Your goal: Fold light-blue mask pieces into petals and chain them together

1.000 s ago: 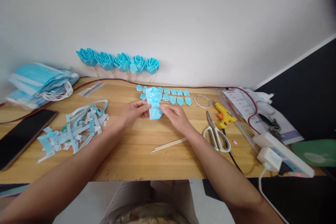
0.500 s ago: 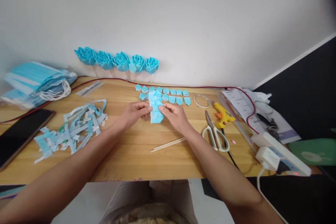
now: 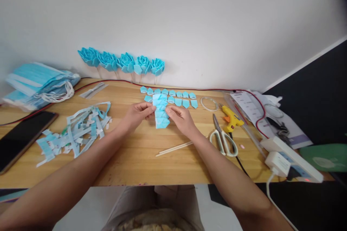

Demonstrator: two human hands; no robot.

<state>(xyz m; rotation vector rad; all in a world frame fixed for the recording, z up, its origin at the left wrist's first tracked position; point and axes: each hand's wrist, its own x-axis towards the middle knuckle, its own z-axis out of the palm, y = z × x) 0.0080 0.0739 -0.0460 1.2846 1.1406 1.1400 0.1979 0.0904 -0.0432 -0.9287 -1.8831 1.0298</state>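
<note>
Between my two hands hangs a strip of overlapping folded blue petals (image 3: 161, 112), made of mask fabric and held upright above the table. My left hand (image 3: 138, 114) pinches its left edge between thumb and fingers. On the opposite edge, my right hand (image 3: 181, 116) has a similar pinch. Just behind the strip, two rows of loose folded blue petals (image 3: 178, 102) lie on the wood, partly covered by it. Two thin wooden sticks (image 3: 173, 149) rest in front of my right hand.
Blue fabric roses (image 3: 126, 62) on sticks lean against the wall. Scissors (image 3: 222, 140), a yellow glue gun (image 3: 232, 118), a wire ring (image 3: 209, 104) and a power strip (image 3: 294, 160) sit right. At left are fabric scraps (image 3: 78, 130), a phone (image 3: 24, 139) and stacked masks (image 3: 38, 83).
The strip has been turned slightly and lies flatter to view, its zigzag folds clearer. Both hands keep their pinch in nearly the same place.
</note>
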